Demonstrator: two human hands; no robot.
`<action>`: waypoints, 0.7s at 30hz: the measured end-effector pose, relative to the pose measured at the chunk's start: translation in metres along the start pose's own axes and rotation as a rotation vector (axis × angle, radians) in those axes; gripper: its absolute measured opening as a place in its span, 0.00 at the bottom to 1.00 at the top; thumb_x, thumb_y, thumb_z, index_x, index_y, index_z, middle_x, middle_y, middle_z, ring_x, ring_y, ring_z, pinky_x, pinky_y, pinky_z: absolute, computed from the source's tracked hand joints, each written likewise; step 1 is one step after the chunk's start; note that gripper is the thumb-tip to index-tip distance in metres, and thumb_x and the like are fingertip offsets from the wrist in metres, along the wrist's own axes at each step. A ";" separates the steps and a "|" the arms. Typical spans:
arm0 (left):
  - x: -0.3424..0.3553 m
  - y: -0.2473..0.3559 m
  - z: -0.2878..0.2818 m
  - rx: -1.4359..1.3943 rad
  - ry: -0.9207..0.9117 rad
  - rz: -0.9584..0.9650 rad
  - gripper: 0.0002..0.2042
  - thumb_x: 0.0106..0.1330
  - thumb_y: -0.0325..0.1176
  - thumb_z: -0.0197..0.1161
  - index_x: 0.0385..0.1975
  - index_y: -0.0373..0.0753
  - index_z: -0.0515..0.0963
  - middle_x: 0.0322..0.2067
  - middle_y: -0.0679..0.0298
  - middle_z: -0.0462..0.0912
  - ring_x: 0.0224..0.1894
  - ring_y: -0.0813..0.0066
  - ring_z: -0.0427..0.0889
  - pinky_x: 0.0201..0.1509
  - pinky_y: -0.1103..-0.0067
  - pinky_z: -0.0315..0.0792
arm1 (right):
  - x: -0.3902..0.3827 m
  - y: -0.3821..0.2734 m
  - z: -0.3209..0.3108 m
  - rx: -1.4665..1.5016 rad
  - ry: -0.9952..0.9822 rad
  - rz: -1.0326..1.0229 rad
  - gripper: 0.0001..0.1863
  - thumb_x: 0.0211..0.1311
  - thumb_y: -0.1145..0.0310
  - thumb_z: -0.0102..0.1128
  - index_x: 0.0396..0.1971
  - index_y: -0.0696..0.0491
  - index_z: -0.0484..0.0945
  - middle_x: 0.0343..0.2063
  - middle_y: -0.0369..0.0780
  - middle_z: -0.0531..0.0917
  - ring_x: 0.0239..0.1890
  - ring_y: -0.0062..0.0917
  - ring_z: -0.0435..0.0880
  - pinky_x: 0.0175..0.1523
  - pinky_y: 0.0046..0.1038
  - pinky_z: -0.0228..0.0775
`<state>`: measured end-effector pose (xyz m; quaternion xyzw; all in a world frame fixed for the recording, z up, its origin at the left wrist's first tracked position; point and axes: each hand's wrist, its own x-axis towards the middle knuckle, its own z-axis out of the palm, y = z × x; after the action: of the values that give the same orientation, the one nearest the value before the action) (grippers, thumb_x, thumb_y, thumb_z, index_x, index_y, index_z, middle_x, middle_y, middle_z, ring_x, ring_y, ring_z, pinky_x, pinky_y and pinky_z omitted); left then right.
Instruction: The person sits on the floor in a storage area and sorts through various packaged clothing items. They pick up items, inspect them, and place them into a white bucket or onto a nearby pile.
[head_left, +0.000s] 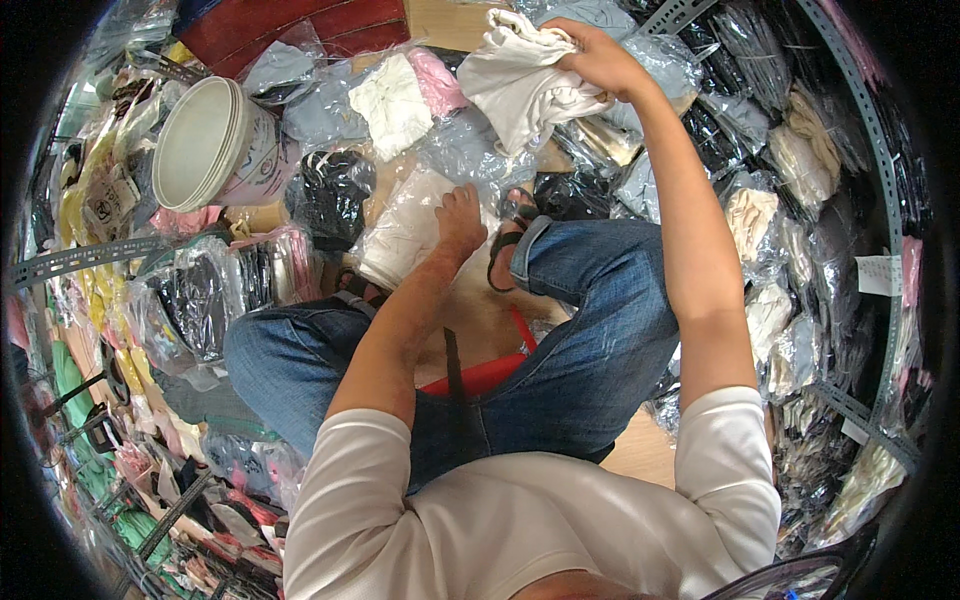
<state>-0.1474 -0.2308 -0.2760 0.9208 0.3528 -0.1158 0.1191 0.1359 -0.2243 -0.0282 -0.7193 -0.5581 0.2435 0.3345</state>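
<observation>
My right hand (605,62) is raised at the far side and grips a bunched off-white cloth garment (508,85) by its right edge. Loose folds of it hang down over the bagged pieces below. Between my feet lies a pale beige folded garment in a clear plastic bag (402,228). My left hand (461,218) is closed at the right edge of that bag, its fingers curled; the fingertips are partly hidden. Just beyond sit a white folded cloth (392,105) and a pink one (437,82) on clear plastic.
A stack of white buckets (205,145) stands at the far left. Bagged dark garments (335,190) lie near it. Metal shelf posts (880,190) with packed clothing line both sides. A red stool (475,375) shows beneath me. Dark red panels (300,30) lie at the back.
</observation>
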 end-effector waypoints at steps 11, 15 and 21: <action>0.042 -0.084 -0.075 -0.527 0.289 -0.094 0.12 0.59 0.36 0.55 0.26 0.35 0.82 0.25 0.48 0.84 0.30 0.52 0.85 0.40 0.63 0.79 | -0.007 -0.028 -0.023 0.542 0.081 0.113 0.28 0.53 0.79 0.60 0.57 0.52 0.74 0.45 0.37 0.82 0.41 0.21 0.82 0.45 0.24 0.75; 0.030 -0.121 -0.155 -0.808 0.182 -0.158 0.11 0.59 0.36 0.59 0.25 0.34 0.82 0.21 0.52 0.84 0.23 0.63 0.85 0.37 0.69 0.80 | -0.017 -0.064 -0.025 0.883 0.102 0.049 0.29 0.55 0.83 0.56 0.60 0.54 0.70 0.48 0.40 0.82 0.46 0.24 0.83 0.48 0.25 0.78; -0.001 -0.130 -0.235 -1.360 0.137 -0.155 0.09 0.63 0.30 0.61 0.32 0.28 0.79 0.28 0.57 0.83 0.27 0.69 0.86 0.32 0.80 0.81 | -0.027 -0.103 -0.021 0.986 0.065 -0.098 0.29 0.55 0.85 0.54 0.59 0.54 0.69 0.48 0.39 0.82 0.47 0.24 0.83 0.51 0.26 0.77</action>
<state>-0.2057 -0.0666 -0.0711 0.6189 0.4186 0.1817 0.6393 0.0780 -0.2391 0.0621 -0.4556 -0.3990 0.4398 0.6632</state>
